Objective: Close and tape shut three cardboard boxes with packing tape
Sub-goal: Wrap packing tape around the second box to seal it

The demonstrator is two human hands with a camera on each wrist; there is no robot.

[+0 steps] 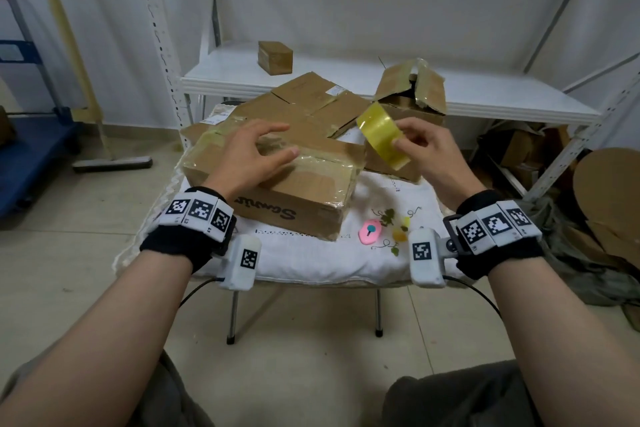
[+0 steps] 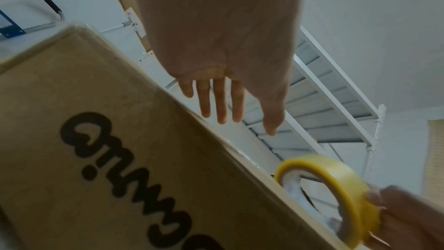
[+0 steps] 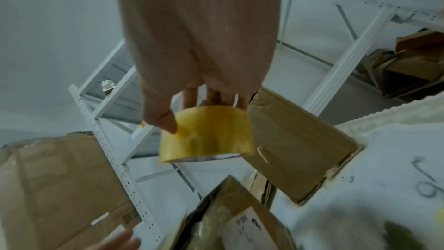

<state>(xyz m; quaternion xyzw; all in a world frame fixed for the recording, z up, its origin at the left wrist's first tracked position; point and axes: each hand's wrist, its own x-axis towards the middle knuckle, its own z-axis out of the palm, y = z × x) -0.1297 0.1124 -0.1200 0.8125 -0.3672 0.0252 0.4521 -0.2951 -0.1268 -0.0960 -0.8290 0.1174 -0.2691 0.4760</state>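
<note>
A closed cardboard box [image 1: 298,191] with black lettering lies on the white-clothed table [image 1: 311,260]; its side fills the left wrist view [image 2: 96,149]. My left hand [image 1: 256,156] hovers over its taped top with fingers straight and spread [image 2: 216,100]. My right hand [image 1: 422,146] pinches a yellow roll of packing tape [image 1: 382,135] above the box's right end; the roll shows in both wrist views [image 2: 336,197] [image 3: 206,132]. Behind lie a flat box with loose flaps [image 1: 304,100] and a box with raised flaps [image 1: 412,97].
A pink cutter [image 1: 370,231] lies on the cloth near the front edge. A small taped box [image 1: 275,57] stands on the white shelf [image 1: 346,80] behind the table. Cardboard scraps [image 1: 606,211] pile up at the right; a blue cart [image 1: 31,156] stands left.
</note>
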